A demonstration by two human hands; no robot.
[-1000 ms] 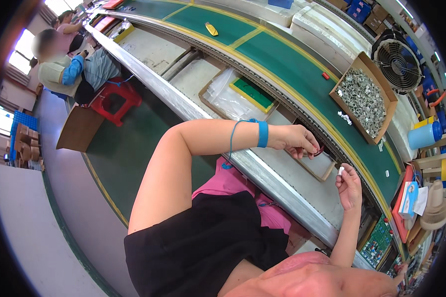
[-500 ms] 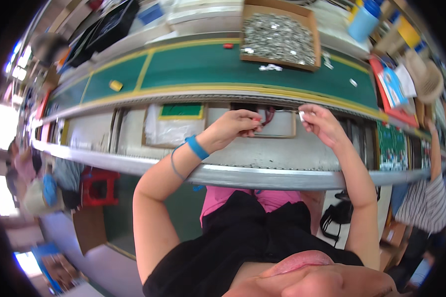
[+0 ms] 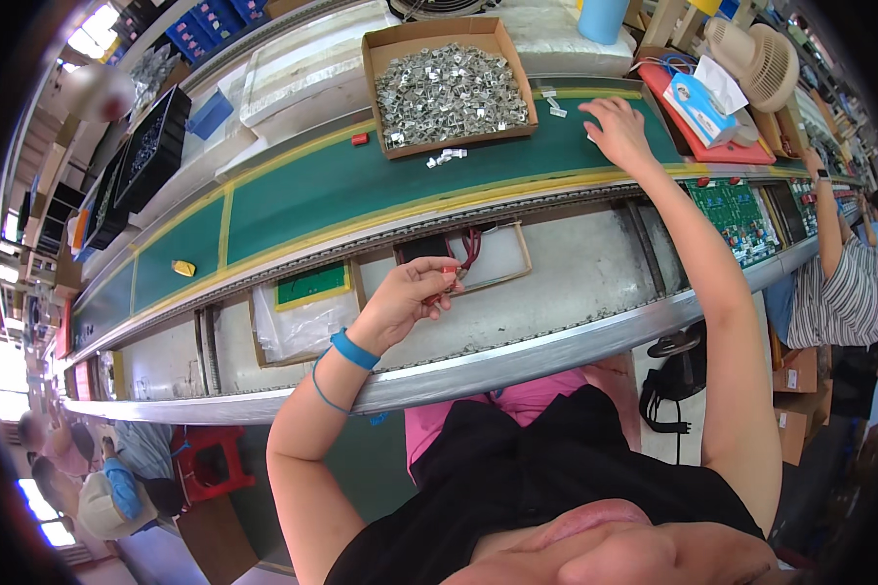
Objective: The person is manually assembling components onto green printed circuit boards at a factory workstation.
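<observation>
My left hand (image 3: 412, 300) is closed, thumb against fingers, on a small red part (image 3: 450, 271) above the metal rail channel. Dark red wires (image 3: 472, 249) run just behind it from an open box (image 3: 517, 255). My right hand (image 3: 618, 135) is stretched over the green work surface (image 3: 312, 187), fingers apart. A small white piece (image 3: 591, 138) shows at the edge of its thumb; whether they touch I cannot tell. Left of that hand stands a cardboard tray (image 3: 376, 136) heaped with small silvery metal pieces (image 3: 449, 93). Loose white pieces (image 3: 446, 157) lie before it.
Another red part (image 3: 361, 139) and a yellow item (image 3: 182, 267) lie on the green surface. A tissue pack (image 3: 702, 109) and a fan (image 3: 751, 63) stand at right. Green circuit boards (image 3: 727, 219) sit in the channel near another person's arm (image 3: 827, 214). A metal rail (image 3: 517, 346) runs before me.
My right hand has gone from the channel, pinching a white piece, out to the green surface, with its fingers now spread. My left hand keeps its red part. The view has turned.
</observation>
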